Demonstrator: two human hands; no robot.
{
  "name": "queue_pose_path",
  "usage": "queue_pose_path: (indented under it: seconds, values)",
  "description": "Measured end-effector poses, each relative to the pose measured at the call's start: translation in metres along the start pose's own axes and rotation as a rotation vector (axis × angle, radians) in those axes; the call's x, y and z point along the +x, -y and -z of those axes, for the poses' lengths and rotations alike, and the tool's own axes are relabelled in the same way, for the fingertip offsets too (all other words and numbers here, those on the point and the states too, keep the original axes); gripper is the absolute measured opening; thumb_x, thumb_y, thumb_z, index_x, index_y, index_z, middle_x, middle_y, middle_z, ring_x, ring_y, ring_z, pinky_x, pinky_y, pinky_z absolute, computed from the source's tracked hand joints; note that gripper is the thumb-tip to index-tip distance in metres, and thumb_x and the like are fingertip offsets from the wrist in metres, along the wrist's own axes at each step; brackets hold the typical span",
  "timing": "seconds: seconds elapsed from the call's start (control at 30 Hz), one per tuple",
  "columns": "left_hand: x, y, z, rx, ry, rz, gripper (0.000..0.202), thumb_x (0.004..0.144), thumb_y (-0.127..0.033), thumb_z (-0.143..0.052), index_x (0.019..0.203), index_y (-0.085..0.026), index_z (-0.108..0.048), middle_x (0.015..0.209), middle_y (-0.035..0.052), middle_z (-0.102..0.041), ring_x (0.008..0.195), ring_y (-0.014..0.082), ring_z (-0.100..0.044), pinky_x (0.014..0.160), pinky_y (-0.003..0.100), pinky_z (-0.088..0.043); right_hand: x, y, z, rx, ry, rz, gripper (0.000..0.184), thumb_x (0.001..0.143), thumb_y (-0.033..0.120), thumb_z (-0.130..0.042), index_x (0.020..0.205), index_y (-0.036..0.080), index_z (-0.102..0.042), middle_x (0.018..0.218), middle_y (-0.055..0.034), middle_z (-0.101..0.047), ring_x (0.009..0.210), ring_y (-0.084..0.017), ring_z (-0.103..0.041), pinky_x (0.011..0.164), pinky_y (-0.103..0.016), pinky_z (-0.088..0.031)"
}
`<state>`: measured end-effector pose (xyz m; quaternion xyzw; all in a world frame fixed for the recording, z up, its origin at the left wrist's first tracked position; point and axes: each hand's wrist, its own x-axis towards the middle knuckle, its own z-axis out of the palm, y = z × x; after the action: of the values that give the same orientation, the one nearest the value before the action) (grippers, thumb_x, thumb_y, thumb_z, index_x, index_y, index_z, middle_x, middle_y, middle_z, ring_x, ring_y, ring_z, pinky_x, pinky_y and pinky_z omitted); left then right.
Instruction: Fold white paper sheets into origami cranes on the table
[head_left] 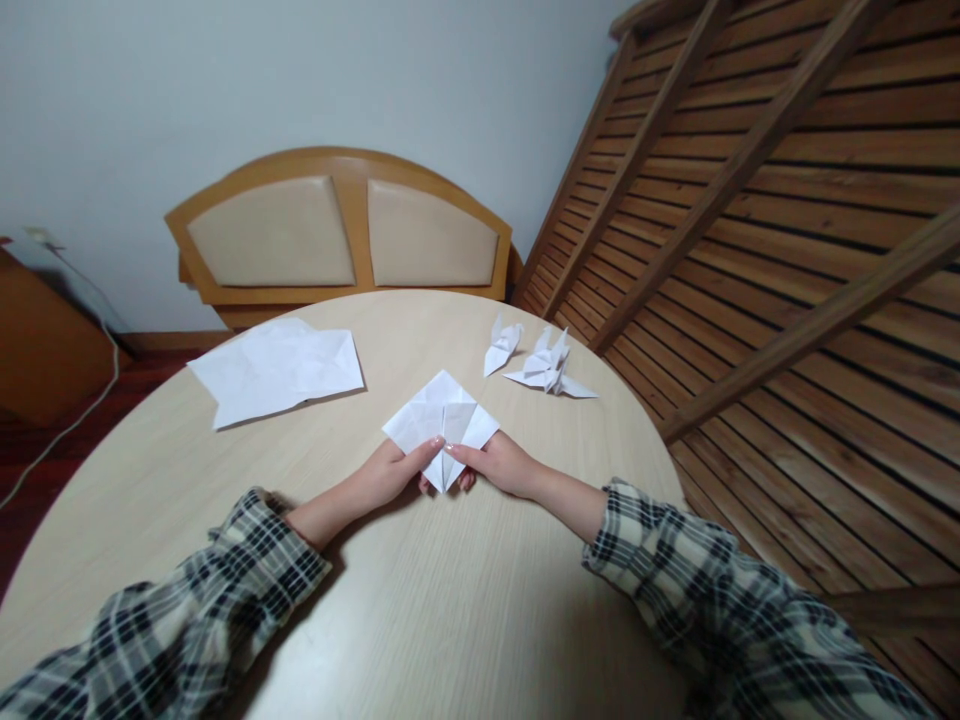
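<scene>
A partly folded white paper square (441,418) lies on the round light-wood table (420,600), its lower tip pointing toward me. My left hand (390,472) pinches the paper's lower left edge with thumb and fingers closed on it. From the other side, my right hand (501,464) pinches the lower right edge, fingertips meeting the left ones at the centre crease. Both arms wear plaid sleeves.
Loose white paper sheets (277,368) lie at the table's far left. Two finished paper cranes (502,346) (550,368) sit at the far right near the edge. A wooden padded headboard (341,232) stands behind the table; a slatted wooden frame (765,230) leans at right.
</scene>
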<state>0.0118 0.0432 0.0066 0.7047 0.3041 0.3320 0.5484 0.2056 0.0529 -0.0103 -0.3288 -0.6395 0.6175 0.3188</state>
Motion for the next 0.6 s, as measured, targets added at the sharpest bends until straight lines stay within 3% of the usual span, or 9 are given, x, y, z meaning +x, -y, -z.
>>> queue_pose_path:
  seconds: [0.2,0.43,0.6]
  values:
    - [-0.0003,-0.0010,0.0011,-0.016,0.059,0.064,0.041,0.092,-0.052,-0.058,0.092,-0.012,-0.066,0.080,0.0071,-0.068,0.061,0.0121,-0.056,0.057,0.025,-0.048,0.0013,-0.0026,0.0009,0.020,-0.036,-0.011,0.044,0.086,0.055,-0.064,0.088,0.012,-0.062,0.070,-0.0042,-0.067,0.052,-0.009,-0.058,0.048,-0.020,-0.050]
    - [-0.0009,-0.0035,-0.0019,-0.059,0.082,0.038,0.041,0.093,-0.053,-0.056,0.092,-0.013,-0.065,0.084,0.0076,-0.067,0.063,0.0121,-0.056,0.058,0.025,-0.050,-0.0001,0.0008,-0.0004,0.035,-0.047,-0.021,0.045,0.084,0.057,-0.065,0.092,0.012,-0.063,0.074,-0.0056,-0.069,0.055,-0.009,-0.060,0.050,-0.020,-0.051]
    - [-0.0015,-0.0024,-0.0014,-0.016,0.066,0.044,0.042,0.093,-0.054,-0.055,0.091,-0.013,-0.064,0.080,0.0064,-0.066,0.059,0.0112,-0.054,0.056,0.024,-0.048,0.0002,0.0020,-0.0010,0.015,-0.032,-0.007,0.047,0.084,0.059,-0.064,0.084,0.012,-0.063,0.071,-0.0053,-0.069,0.053,-0.009,-0.058,0.049,-0.020,-0.050]
